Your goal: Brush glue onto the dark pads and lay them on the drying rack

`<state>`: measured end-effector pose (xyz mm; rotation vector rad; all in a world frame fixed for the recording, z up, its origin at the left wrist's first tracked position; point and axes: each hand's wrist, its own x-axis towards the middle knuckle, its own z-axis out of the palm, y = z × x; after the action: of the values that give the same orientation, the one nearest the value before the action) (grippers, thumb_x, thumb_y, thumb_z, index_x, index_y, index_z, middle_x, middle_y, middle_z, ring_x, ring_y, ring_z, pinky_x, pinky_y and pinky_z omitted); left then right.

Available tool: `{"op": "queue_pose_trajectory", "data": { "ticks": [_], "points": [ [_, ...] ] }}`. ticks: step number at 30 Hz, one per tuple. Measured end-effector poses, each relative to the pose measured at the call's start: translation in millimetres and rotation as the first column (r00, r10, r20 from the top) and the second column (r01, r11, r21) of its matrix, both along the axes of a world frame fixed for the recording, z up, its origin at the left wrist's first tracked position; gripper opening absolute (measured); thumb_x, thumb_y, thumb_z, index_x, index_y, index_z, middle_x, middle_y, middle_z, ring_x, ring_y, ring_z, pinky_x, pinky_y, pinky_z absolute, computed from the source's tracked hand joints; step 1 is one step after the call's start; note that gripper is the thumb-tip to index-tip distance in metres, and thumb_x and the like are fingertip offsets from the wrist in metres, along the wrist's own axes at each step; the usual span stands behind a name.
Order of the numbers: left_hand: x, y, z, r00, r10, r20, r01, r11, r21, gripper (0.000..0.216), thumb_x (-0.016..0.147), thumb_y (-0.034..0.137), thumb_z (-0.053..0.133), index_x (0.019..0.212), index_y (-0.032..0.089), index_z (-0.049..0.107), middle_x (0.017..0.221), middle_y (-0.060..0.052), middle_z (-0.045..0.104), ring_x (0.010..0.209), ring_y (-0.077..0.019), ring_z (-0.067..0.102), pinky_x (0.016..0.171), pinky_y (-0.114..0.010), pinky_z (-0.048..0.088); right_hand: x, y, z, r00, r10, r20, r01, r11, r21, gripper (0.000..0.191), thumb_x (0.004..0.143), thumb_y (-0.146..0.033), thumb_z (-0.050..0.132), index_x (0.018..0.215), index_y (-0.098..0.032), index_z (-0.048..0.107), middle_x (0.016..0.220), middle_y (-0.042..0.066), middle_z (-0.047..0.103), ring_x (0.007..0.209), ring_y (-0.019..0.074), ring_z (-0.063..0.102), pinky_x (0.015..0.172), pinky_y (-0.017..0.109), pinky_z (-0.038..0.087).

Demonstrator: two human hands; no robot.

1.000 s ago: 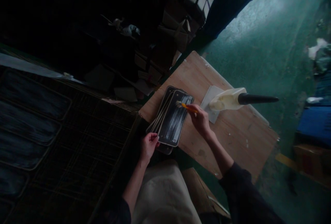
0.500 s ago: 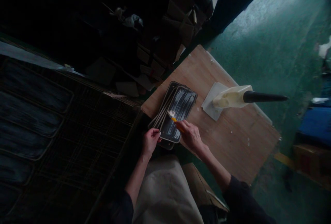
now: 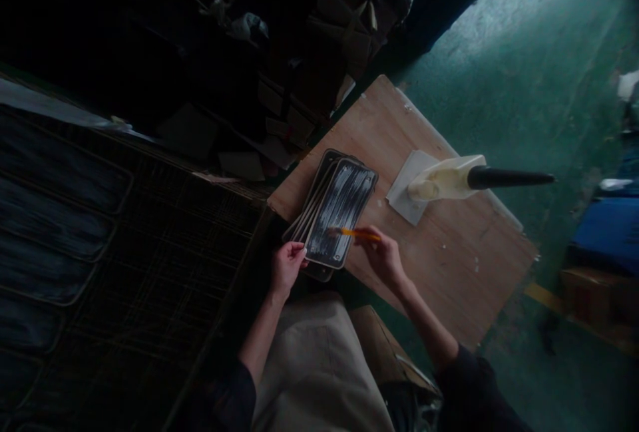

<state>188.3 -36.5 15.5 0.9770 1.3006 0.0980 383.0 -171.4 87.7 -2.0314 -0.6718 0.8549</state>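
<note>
On the left part of a central desk (image 3: 439, 265) lies a stack of plates (image 3: 344, 192), a brush (image 3: 362, 234) over it; to its right, a bottle (image 3: 446, 179) on a pad (image 3: 402, 186). Lower left: more plates (image 3: 54, 225).

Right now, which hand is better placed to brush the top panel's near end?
Most likely the right hand: it holds the orange-handled brush, bristles over the near half of the top panel. The left hand holds no brush; it pinches the panel's near-left corner.
</note>
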Motion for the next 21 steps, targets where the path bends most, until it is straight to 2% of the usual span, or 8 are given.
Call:
{"op": "queue_pose_trajectory", "data": {
  "ticks": [2, 4, 7, 9, 12, 15, 18, 21],
  "points": [
    [0, 0, 0.5, 1.000, -0.002, 0.003, 0.002, 1.000, 0.003, 0.030, 0.065, 0.032, 0.076, 0.085, 0.012, 0.066, 0.071, -0.002, 0.067, 0.056, -0.0123, 0.064, 0.051, -0.024, 0.055, 11, 3, -0.8, 0.974, -0.042, 0.223, 0.047, 0.999, -0.018, 0.020, 0.096, -0.034, 0.051, 0.106, -0.022, 0.064, 0.092, 0.005, 0.068, 0.081, 0.0179, 0.065, 0.074, 0.028, 0.051],
    [1, 0, 0.8, 1.000, 0.000, 0.002, 0.000, 1.000, -0.004, 0.029, 0.066, 0.032, 0.076, 0.085, 0.012, 0.066, 0.070, -0.001, 0.067, 0.054, -0.0119, 0.063, 0.051, -0.024, 0.055, 6, 0, 2.0, 0.946, 0.062, 0.319, -0.040, 0.996, -0.078, 0.021, 0.098, -0.033, 0.048, 0.107, -0.022, 0.063, 0.095, 0.007, 0.066, 0.083, 0.0186, 0.064, 0.074, 0.029, 0.049],
    [1, -1, 0.8, 1.000, 0.010, -0.009, -0.010, 1.000, -0.006, 0.029, 0.066, 0.032, 0.075, 0.085, 0.012, 0.065, 0.069, -0.001, 0.066, 0.054, -0.0116, 0.062, 0.050, -0.024, 0.055, -25, -12, 11.5, 0.919, 0.312, 0.239, -0.275, 0.945, -0.178, 0.021, 0.099, -0.030, 0.045, 0.108, -0.022, 0.063, 0.089, 0.006, 0.065, 0.077, 0.0184, 0.062, 0.067, 0.027, 0.046],
    [1, -2, 0.7, 1.000, 0.010, -0.013, -0.010, 1.000, 0.000, 0.029, 0.066, 0.032, 0.075, 0.085, 0.012, 0.065, 0.069, -0.001, 0.066, 0.054, -0.0117, 0.063, 0.050, -0.023, 0.054, -45, -20, 18.3, 0.915, 0.384, 0.123, -0.361, 0.916, -0.176, 0.021, 0.099, -0.029, 0.045, 0.108, -0.023, 0.062, 0.088, 0.005, 0.064, 0.075, 0.0176, 0.062, 0.066, 0.026, 0.046],
    [0, -3, 0.0, 1.000, -0.001, -0.008, 0.001, 1.000, 0.012, 0.029, 0.067, 0.033, 0.075, 0.086, 0.012, 0.066, 0.071, -0.002, 0.067, 0.056, -0.0120, 0.063, 0.051, -0.024, 0.055, -49, -26, 21.1, 0.942, 0.334, -0.045, -0.337, 0.937, -0.098, 0.017, 0.098, -0.029, 0.048, 0.107, -0.024, 0.062, 0.092, 0.004, 0.066, 0.079, 0.0165, 0.064, 0.069, 0.025, 0.048],
    [-1, -4, -1.1, 1.000, -0.010, -0.015, 0.010, 1.000, 0.016, 0.029, 0.068, 0.033, 0.074, 0.087, 0.012, 0.066, 0.073, -0.002, 0.068, 0.056, -0.0121, 0.063, 0.051, -0.024, 0.055, -17, -21, 12.1, 0.967, 0.231, -0.109, -0.237, 0.970, -0.047, 0.016, 0.095, -0.030, 0.052, 0.105, -0.023, 0.063, 0.090, 0.002, 0.069, 0.077, 0.0160, 0.066, 0.068, 0.024, 0.051],
    [-1, -4, -1.5, 0.999, -0.032, -0.015, 0.032, 0.999, 0.029, 0.027, 0.069, 0.032, 0.073, 0.087, 0.012, 0.066, 0.074, -0.003, 0.068, 0.057, -0.0122, 0.064, 0.051, -0.024, 0.055, 28, -11, 0.6, 0.991, 0.083, 0.106, -0.079, 0.996, -0.041, 0.017, 0.095, -0.031, 0.052, 0.104, -0.022, 0.064, 0.090, 0.003, 0.069, 0.077, 0.0171, 0.067, 0.069, 0.026, 0.052],
    [0, -4, -1.0, 0.998, -0.055, -0.017, 0.056, 0.998, 0.041, 0.026, 0.071, 0.031, 0.071, 0.088, 0.012, 0.066, 0.074, -0.003, 0.068, 0.057, -0.0125, 0.064, 0.052, -0.023, 0.055, 62, 1, -6.6, 0.930, -0.040, 0.365, 0.036, 0.999, 0.019, 0.019, 0.096, -0.031, 0.050, 0.107, -0.023, 0.064, 0.098, 0.005, 0.068, 0.085, 0.0184, 0.066, 0.076, 0.029, 0.051]
  ]
}}
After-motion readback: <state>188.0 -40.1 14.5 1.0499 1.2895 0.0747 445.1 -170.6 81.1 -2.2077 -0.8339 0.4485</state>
